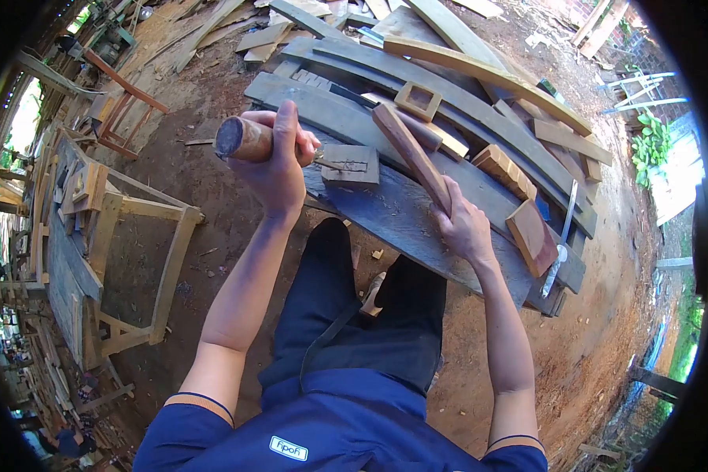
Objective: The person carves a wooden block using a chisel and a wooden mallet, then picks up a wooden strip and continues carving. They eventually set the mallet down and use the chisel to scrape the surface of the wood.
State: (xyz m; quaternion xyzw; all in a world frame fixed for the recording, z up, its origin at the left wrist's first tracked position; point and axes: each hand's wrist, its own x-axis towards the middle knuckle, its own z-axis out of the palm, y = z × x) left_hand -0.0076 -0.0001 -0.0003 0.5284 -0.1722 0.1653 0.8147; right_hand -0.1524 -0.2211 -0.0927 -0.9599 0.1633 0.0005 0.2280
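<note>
1. In the head view, your work surface (397,219) is made of dark boards, and other timber crowds its far side.
2. Just beyond the wooden bar (407,149) lie a square wooden frame (418,101) and, further right, a ridged block (505,171).
3. A reddish-brown block (532,237) lies at the right end, with a pale metal strip (563,236) beside it. A long curved plank (488,68) lies behind them.
4. The slotted block (363,176) lies near the left end of the surface, its cut face turned up.
5. Your left hand (279,157) is wrapped around the handle of the chisel (252,141). The blade points to the slot; you cannot tell how deep its tip sits.
6. Your right hand (466,223) is closed around the near end of the bar, which slants up and left, apart from the chisel.
</note>
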